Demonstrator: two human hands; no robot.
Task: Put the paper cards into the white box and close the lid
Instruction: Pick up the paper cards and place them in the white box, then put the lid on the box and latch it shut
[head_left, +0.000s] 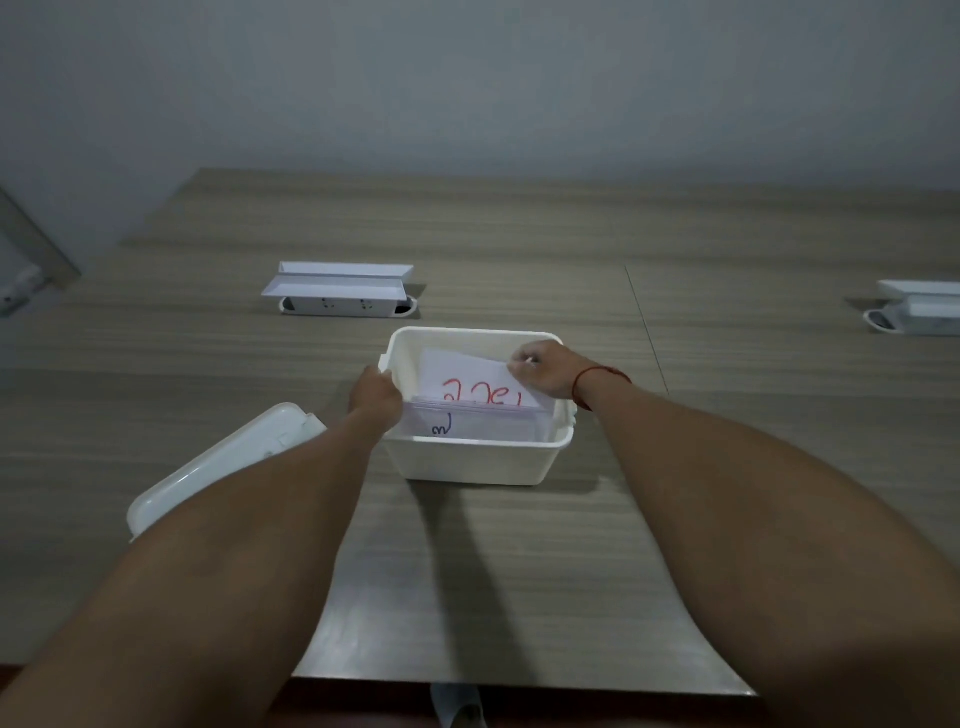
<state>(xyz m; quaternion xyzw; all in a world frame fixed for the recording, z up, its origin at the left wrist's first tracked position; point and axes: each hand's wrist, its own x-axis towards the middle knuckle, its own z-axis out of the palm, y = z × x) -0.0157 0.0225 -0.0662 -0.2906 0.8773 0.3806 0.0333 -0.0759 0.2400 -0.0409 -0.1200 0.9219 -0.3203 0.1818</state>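
Note:
The white box (475, 457) stands open in the middle of the wooden table. Inside it several paper cards lean upright; the rear card (470, 382) bears red handwriting and a front card (467, 426) has a small blue mark. My right hand (545, 371) pinches the top right corner of the red-lettered card, over the box's right side. My left hand (376, 397) grips the box's left rim. The white lid (208, 470) lies flat on the table left of the box, partly hidden by my left forearm.
A raised white socket unit (340, 291) sits in the table behind the box. A second one (914, 306) is at the far right edge. The table's near edge (519, 683) runs along the bottom, and a grey wall stands behind.

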